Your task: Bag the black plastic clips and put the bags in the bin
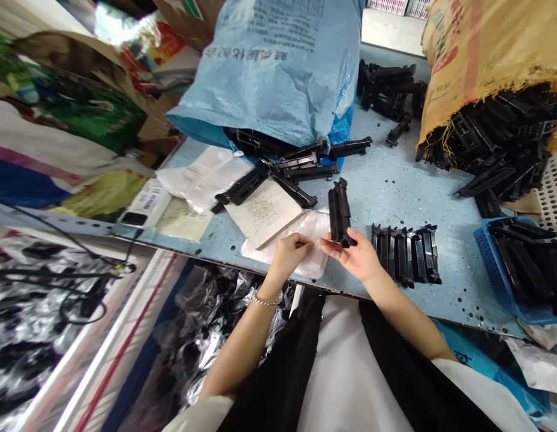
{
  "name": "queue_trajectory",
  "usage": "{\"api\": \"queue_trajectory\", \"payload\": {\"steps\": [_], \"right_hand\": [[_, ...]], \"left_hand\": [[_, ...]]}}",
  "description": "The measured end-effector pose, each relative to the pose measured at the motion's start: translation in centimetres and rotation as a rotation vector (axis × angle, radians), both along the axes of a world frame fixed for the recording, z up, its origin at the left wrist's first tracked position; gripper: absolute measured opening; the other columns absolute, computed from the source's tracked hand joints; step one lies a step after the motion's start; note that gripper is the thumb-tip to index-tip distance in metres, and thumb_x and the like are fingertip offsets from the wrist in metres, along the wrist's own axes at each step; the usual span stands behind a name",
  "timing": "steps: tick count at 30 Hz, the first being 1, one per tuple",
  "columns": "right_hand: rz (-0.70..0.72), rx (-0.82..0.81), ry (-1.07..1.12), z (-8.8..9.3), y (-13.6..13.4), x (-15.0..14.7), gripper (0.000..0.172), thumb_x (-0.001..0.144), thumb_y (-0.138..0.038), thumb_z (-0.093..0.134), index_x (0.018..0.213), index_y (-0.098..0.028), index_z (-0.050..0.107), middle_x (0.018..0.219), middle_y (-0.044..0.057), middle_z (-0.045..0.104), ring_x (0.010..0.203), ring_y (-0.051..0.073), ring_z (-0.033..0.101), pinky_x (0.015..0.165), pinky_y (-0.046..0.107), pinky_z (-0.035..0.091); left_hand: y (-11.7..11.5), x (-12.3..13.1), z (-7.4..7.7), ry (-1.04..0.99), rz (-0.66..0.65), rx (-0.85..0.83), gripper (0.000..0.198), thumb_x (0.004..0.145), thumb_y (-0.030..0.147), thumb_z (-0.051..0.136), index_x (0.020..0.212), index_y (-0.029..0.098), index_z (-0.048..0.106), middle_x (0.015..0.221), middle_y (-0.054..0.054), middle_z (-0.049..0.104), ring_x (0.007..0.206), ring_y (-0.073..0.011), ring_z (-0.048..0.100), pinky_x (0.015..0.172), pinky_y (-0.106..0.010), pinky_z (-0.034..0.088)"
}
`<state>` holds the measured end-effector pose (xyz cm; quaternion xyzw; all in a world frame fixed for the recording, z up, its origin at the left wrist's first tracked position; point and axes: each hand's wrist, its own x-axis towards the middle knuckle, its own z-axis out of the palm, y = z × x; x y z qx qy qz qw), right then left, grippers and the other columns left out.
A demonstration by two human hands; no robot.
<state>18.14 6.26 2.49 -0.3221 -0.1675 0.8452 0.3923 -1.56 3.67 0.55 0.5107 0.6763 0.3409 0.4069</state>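
My right hand (354,255) holds a pair of long black plastic parts (339,210), side by side and pointing away from me, just above the table. My left hand (291,255) is closed in a pinch over a stack of clear plastic bags (316,240); whether a bag edge is between its fingertips is hidden. Right of my right hand lies a neat row of several similar black parts (406,255). A beige board (264,213) with small specks on it rests on the bags' far left side.
Black parts spill from a blue sack (269,72) at the back and a yellow woven sack (489,54) at the back right. A blue basket (487,252) of black parts stands at the right. The table's front edge (462,321) runs close to my body.
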Motion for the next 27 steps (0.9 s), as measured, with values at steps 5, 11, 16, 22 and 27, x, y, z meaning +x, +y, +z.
{"api": "queue_trajectory", "payload": {"steps": [5, 11, 16, 22, 27], "right_hand": [[-0.119, 0.01, -0.194, -2.3, 0.5, -3.3, 0.03, 0.072, -0.04, 0.082, 0.088, -0.019, 0.069, 0.081, 0.002, 0.077, 0.084, 0.017, 0.073, 0.082, 0.027, 0.057], [0.061, 0.11, -0.112, -0.9, -1.9, 0.4, 0.033, 0.076, -0.046, 0.076, 0.092, -0.018, 0.069, 0.07, 0.001, 0.071, 0.066, 0.016, 0.066, 0.063, 0.029, 0.051], [0.493, -0.091, 0.285, -0.6, -5.3, 3.5, 0.05, 0.083, -0.056, 0.062, 0.1, -0.009, 0.067, 0.05, -0.006, 0.049, 0.041, 0.01, 0.039, 0.041, 0.024, 0.028], [0.552, -0.231, 0.344, -2.3, -4.3, 0.8, 0.057, 0.086, -0.06, 0.054, 0.108, -0.008, 0.063, 0.05, -0.011, 0.031, 0.043, 0.008, 0.016, 0.04, 0.021, 0.016], [0.324, 0.116, -0.272, -2.0, -4.1, -0.5, 0.045, 0.085, -0.065, 0.059, 0.09, -0.02, 0.061, 0.06, -0.006, 0.042, 0.052, 0.011, 0.034, 0.048, 0.024, 0.033]], "left_hand": [[-1.5, -1.8, 2.1, 0.361, -0.055, 0.364, 0.021, 0.087, 0.011, 0.049, 0.084, 0.018, 0.068, 0.098, -0.01, 0.074, 0.091, -0.0219, 0.066, 0.084, -0.038, 0.056], [-0.8, -3.7, 2.7, 0.573, -0.268, 0.35, 0.041, 0.086, 0.004, 0.043, 0.116, 0.014, 0.07, 0.121, -0.015, 0.07, 0.109, -0.0262, 0.067, 0.097, -0.044, 0.058], [-0.5, -3.4, 2.0, 0.364, -0.259, 0.345, 0.055, 0.086, 0.004, 0.047, 0.138, 0.017, 0.059, 0.137, -0.015, 0.061, 0.116, -0.0226, 0.067, 0.098, -0.038, 0.06], [-3.7, -1.6, 2.8, 0.497, -0.323, 0.458, 0.07, 0.09, -0.001, 0.038, 0.157, 0.016, 0.035, 0.153, -0.019, 0.048, 0.143, -0.0275, 0.048, 0.116, -0.045, 0.048], [-6.7, 2.0, 2.7, 0.361, -0.566, 0.466, 0.085, 0.088, -0.003, 0.037, 0.164, 0.027, 0.013, 0.159, -0.014, 0.043, 0.145, -0.024, 0.047, 0.116, -0.041, 0.048]]}}
